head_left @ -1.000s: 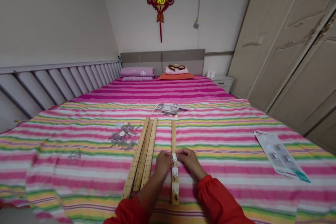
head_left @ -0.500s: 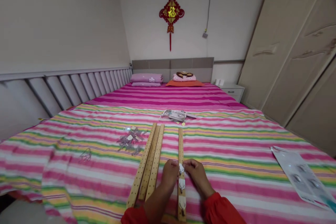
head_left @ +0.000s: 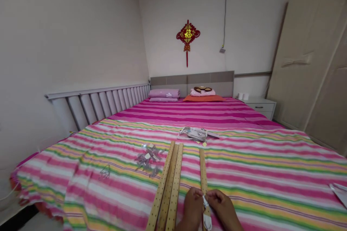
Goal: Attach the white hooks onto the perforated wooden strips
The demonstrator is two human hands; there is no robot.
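Note:
My left hand (head_left: 193, 205) and my right hand (head_left: 222, 207) meet at the bottom edge, fingers pinched together on a small white hook (head_left: 205, 201). The hook sits against a single wooden strip (head_left: 203, 169) lying lengthwise on the striped bedspread (head_left: 257, 166). Another white hook (head_left: 207, 223) shows on the strip just below my hands. To the left of my left hand lies a bundle of perforated wooden strips (head_left: 169, 184).
A heap of clear plastic bits (head_left: 148, 158) lies left of the strips, and a smaller clear piece (head_left: 105, 171) further left. A torn package (head_left: 195, 133) lies beyond them. A white pack (head_left: 339, 192) shows at the right edge. Pillows (head_left: 164, 94), nightstand (head_left: 260, 104) and wardrobe (head_left: 311, 65) stand beyond.
The camera has tilted up and turned left, so my hands and the strips slid toward the bottom edge. My hands stay pinched on the white hook at the single strip.

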